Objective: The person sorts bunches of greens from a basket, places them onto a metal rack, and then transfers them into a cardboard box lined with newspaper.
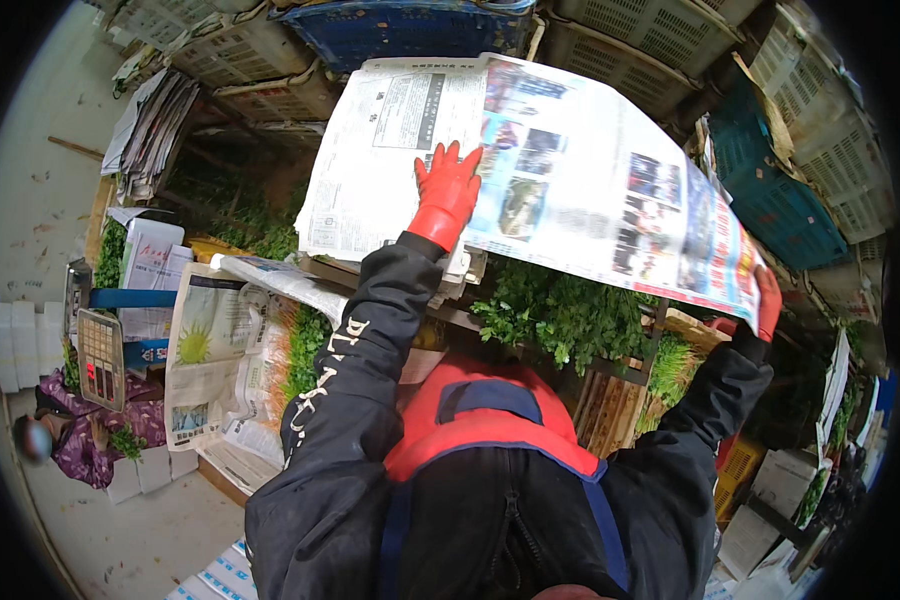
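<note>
My left hand [448, 196], in a red rubber glove, lies flat on a stack of newspapers [360, 161] with its fingers spread. My right hand [768, 301], gloved the same way, grips the far right corner of a colour-printed newspaper sheet [577, 172]. That sheet is stretched out to the right from the stack and bows slightly along its upper edge. Under its lower edge show bunches of leafy green herbs [566, 311]. Part of my right hand is hidden behind the paper.
Plastic crates [412, 34] are piled along the back, and teal ones [776, 191] at right. Folded papers [150, 131] are stacked at upper left. Left stands a digital scale [100, 360], by newspaper-wrapped greens [305, 352]. Beyond it a person [94, 442] holds greens.
</note>
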`<action>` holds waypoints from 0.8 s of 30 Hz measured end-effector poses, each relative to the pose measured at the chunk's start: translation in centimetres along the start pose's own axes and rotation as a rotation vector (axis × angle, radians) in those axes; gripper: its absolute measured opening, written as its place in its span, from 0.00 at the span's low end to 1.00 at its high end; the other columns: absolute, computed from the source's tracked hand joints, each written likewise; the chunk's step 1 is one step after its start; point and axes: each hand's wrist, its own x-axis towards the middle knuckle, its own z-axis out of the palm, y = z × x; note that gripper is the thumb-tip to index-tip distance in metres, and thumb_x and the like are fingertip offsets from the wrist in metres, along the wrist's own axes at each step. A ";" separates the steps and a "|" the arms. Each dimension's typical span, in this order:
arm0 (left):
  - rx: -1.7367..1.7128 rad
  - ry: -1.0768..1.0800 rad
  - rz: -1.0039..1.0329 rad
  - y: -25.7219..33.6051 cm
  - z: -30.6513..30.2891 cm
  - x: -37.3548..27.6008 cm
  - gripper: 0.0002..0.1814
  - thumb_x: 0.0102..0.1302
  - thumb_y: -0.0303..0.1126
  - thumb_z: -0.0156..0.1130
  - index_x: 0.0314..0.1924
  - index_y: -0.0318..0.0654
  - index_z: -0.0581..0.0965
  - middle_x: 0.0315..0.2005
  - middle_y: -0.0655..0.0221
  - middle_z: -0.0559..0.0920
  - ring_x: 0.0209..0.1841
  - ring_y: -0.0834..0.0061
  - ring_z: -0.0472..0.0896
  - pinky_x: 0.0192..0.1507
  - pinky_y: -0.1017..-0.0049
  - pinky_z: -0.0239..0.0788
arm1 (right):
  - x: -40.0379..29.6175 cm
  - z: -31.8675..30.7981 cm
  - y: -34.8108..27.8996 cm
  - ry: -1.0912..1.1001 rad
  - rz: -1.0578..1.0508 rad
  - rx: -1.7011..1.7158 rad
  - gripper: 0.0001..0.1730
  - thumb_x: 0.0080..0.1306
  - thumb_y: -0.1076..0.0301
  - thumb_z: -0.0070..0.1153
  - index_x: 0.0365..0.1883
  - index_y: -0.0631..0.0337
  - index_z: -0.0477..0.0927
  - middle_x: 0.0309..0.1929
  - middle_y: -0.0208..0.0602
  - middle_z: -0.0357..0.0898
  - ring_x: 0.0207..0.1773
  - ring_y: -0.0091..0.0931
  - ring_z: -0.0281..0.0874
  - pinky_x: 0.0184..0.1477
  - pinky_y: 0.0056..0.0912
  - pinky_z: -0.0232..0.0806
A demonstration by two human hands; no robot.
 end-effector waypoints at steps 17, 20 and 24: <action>-1.598 -0.584 -0.626 11.3 -0.8 -15.8 0.17 0.62 0.29 0.53 0.48 0.26 0.73 0.42 0.65 0.79 0.41 0.76 0.78 0.44 0.76 0.70 | -28.9 5.8 10.9 -0.407 0.720 0.090 0.21 0.58 0.64 0.57 0.49 0.64 0.74 0.40 0.36 0.78 0.36 0.24 0.77 0.33 0.26 0.70; -1.606 -0.601 -0.566 8.5 0.4 -16.4 0.20 0.58 0.26 0.57 0.51 0.28 0.72 0.43 0.67 0.79 0.42 0.75 0.78 0.45 0.75 0.70 | -24.7 0.2 16.5 0.261 0.472 -0.047 0.22 0.60 0.68 0.51 0.53 0.64 0.72 0.39 0.36 0.78 0.31 0.18 0.72 0.31 0.19 0.66; -1.647 -0.734 -0.498 6.4 1.4 -16.2 0.23 0.58 0.26 0.57 0.54 0.29 0.70 0.46 0.67 0.78 0.44 0.75 0.77 0.48 0.75 0.68 | -19.8 -0.7 20.7 0.212 0.125 -0.380 0.31 0.60 0.60 0.57 0.59 0.64 0.66 0.49 0.47 0.74 0.50 0.31 0.72 0.53 0.32 0.63</action>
